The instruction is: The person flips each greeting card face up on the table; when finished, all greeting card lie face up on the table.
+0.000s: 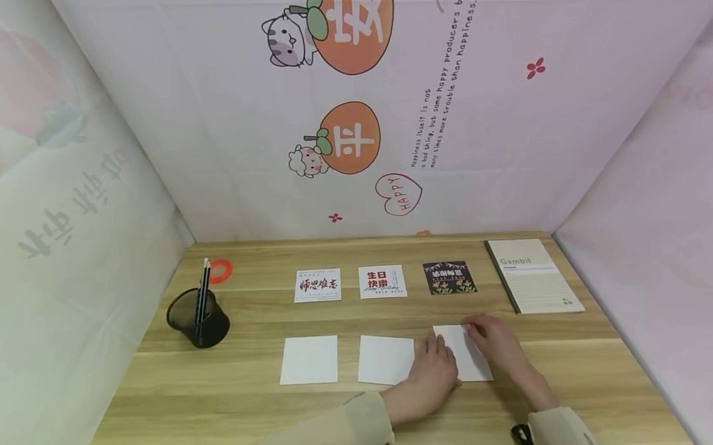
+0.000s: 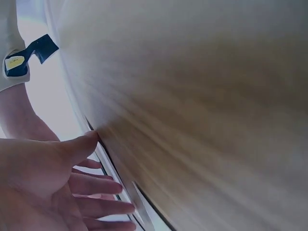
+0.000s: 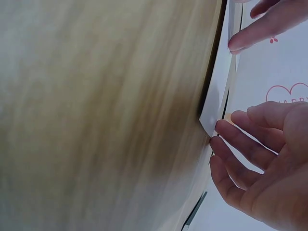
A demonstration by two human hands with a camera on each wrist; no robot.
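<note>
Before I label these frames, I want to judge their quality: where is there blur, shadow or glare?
Head: notebook title legible, right side wall tinted pinkish; left wrist: tabletop blurred, a bright white patch beside the sleeve; right wrist: tabletop soft too, dark shadow along the white card, right hand's fingers clearer.

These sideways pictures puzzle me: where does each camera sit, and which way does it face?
Head: on the person's head, facing forward and down at the table and white cards; both sleeves, left hand and right hand show.
Left wrist: worn there, facing along the left hand, low over the table; the right forearm shows beyond.
Right wrist: worn there, facing along the right hand towards the backdrop; the left hand's fingers show too.
Shared: head and right wrist both show the red heart.
</note>
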